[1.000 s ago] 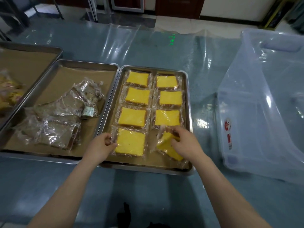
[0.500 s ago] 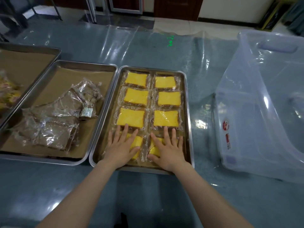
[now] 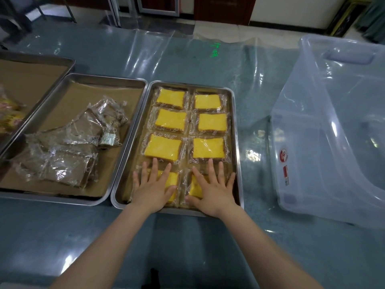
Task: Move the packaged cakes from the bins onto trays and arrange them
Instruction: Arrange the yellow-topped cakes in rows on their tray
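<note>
A: Packaged yellow square cakes in clear wrappers, eight in all, lying flat in two columns of four inside a rectangular stainless-steel tray lined with brown paper.

B: Hands?

A: Both released and flat, fingers straight and spread, palms down, gripping nothing. On the nearest cake of the left column, the left hand, pressing. On the nearest cake of the right column, the right hand, doing the same.

B: Placed how on the tray?

A: Palms over the near part of each cake, fingertips reaching up to the edge of the third row, wrists crossing the near rim. Yellow showing between the two thumbs.

B: To the left of that tray?

A: Just beside it, rims touching or very nearly, a second stainless-steel tray, likewise paper-lined, carrying a loose heap of brown cakes in crinkled clear wrappers. Among them a small pale printed sachet. Further left, cut off by the frame, a third steel tray with blurred yellow packets.

B: To the right?

A: Near but apart from the tray, a large translucent plastic bin, handle cut-out at its far end, red-and-white label on the near wall. Print too small to read.

B: Underneath?

A: Teal tabletop covered by a clear glossy plastic sheet, wrinkled toward the far edge. Beyond, pale floor tiles and dark wooden door bases.
</note>
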Demonstrator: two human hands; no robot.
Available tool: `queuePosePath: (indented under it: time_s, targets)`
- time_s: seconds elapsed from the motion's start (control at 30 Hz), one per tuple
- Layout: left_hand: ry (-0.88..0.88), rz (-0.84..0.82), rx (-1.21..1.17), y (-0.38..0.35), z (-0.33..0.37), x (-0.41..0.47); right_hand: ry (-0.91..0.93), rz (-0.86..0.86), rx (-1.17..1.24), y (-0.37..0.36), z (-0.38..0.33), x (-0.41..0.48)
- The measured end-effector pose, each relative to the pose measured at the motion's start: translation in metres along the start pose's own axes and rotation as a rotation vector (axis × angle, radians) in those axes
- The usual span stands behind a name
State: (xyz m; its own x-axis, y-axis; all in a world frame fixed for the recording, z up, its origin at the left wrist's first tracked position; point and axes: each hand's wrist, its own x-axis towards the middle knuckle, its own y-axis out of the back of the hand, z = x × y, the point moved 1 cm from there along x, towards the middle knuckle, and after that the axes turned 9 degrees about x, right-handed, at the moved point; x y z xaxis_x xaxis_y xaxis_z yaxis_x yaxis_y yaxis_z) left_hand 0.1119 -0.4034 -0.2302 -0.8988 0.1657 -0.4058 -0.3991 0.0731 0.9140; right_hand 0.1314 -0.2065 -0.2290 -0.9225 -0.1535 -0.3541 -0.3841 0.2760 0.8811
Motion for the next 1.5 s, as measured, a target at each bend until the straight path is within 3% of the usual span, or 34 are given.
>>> queuePosePath:
  time_s: [0.13,0.27,0.47,0.77,1.03,1.23,1.5]
  targets:
    - [0.037,0.069,-0.031,0.001,0.003,-0.002,-0.011,0.185,0.007,0.014,-0.003,0.011]
    - [-0.002,0.189,-0.055,0.018,0.003,0.013,-0.042,0.135,0.003,0.027,0.004,0.034]
    - [-0.005,0.040,0.020,0.025,-0.002,0.031,-0.083,0.124,-0.004,0.014,0.005,0.035]
    - [0.039,0.037,0.039,0.020,0.004,0.038,-0.095,0.128,-0.008,0.013,0.001,0.031]
    - [-0.016,0.281,-0.012,0.029,-0.009,0.027,-0.024,0.266,0.110,0.023,-0.014,0.033]
    - [-0.016,0.393,-0.103,0.041,-0.057,0.010,0.095,0.299,0.218,0.032,-0.057,0.055]
    - [0.115,0.464,-0.303,0.042,-0.191,-0.013,0.233,0.285,0.329,0.022,-0.171,0.083]
